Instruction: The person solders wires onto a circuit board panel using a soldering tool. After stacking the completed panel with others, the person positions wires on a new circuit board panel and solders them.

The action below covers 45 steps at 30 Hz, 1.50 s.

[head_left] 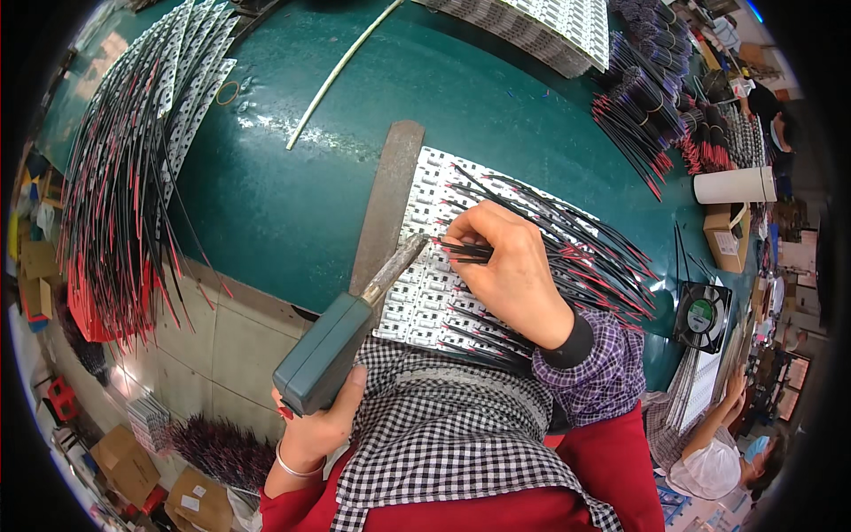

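Soldering seems under way at the white board [417, 306] on the green table [266, 213]: the left hand [326, 426] grips a soldering gun [326, 353], the right hand [516, 270] pinches black wires [468, 252], and the next move likely needs them steady.

One camera gives this view. It sits on the person's head, the left one of two side by side. It looks down from above the white sheet [417, 301], which is near the middle. The person's checked apron [443, 443] is just below the sheet, so we see it from the wearer's side. The camera is near enough to show the sheet's tiny parts. It sees very wide: the edge of the green table [266, 195] bends left of the sheet, and a co-worker [709, 465] well to its right looks small and tipped.
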Tool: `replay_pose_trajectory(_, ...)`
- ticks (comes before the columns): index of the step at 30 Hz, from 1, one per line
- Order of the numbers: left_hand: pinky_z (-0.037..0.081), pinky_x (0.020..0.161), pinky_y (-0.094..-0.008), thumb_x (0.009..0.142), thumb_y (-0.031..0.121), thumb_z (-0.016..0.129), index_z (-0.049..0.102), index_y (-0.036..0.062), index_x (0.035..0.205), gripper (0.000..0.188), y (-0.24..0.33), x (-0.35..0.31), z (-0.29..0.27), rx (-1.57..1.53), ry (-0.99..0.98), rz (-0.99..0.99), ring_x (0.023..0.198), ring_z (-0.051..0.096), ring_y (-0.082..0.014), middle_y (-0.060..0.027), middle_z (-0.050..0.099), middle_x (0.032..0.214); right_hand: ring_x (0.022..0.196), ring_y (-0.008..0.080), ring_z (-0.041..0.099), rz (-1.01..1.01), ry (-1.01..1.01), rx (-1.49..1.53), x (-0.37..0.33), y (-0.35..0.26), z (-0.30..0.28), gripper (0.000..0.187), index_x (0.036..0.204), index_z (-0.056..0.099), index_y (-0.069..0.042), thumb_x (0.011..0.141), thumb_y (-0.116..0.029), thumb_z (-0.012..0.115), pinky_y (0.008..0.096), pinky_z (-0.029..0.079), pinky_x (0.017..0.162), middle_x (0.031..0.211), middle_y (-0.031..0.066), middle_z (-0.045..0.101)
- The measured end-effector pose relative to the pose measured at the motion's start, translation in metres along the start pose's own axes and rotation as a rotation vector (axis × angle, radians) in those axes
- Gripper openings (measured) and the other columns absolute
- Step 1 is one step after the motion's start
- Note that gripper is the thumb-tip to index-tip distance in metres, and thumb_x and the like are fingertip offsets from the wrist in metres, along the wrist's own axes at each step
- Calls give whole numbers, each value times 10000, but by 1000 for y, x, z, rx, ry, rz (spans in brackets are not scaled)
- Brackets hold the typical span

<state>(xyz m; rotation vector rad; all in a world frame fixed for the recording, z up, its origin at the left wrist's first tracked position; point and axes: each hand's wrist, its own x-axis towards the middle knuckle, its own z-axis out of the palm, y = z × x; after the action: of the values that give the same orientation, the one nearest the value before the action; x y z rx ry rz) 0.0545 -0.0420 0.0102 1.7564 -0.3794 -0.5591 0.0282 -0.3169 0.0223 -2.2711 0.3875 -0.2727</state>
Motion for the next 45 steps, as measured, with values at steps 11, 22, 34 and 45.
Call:
replay_pose_trajectory(11, 438, 538, -238, 875, -39, 702, 635, -37, 1125, 259, -5, -4, -2, 28, 11, 9, 628, 545, -81, -47, 647, 879, 702, 242, 638, -16, -7, -31, 2, 1, -2, 130, 842, 636, 28, 734, 47, 707, 336, 502, 646, 779, 122, 630)
replay_pose_trajectory(22, 531, 606, -295, 808, 33, 766, 715, -36, 981, 193, 12, 1, 2, 59, 101, -19, 660, 675, -179, -99, 726, 826, 748, 347, 653, 59, -44, 54, 6, 4, -5, 127, 823, 643, 23, 733, -19, 721, 415, 499, 678, 804, 160, 650)
replay_pose_trajectory(34, 533, 666, -292, 836, 10, 744, 702, -38, 1036, 210, 9, -6, 0, -87, 121, -135, 734, 666, -145, -82, 725, 877, 728, 201, 631, 46, -57, -10, 5, 2, -5, 138, 830, 644, 44, 795, -20, 761, 316, 502, 672, 782, 108, 646)
replay_pose_trajectory(45, 465, 507, -248, 844, -67, 694, 591, -64, 1257, 425, -3, -11, -6, -125, 132, 37, 610, 594, -114, -155, 686, 1084, 779, 197, 605, -155, 111, 94, -9, -11, -22, 161, 980, 726, -7, 822, 15, 745, 297, 483, 680, 847, 69, 602)
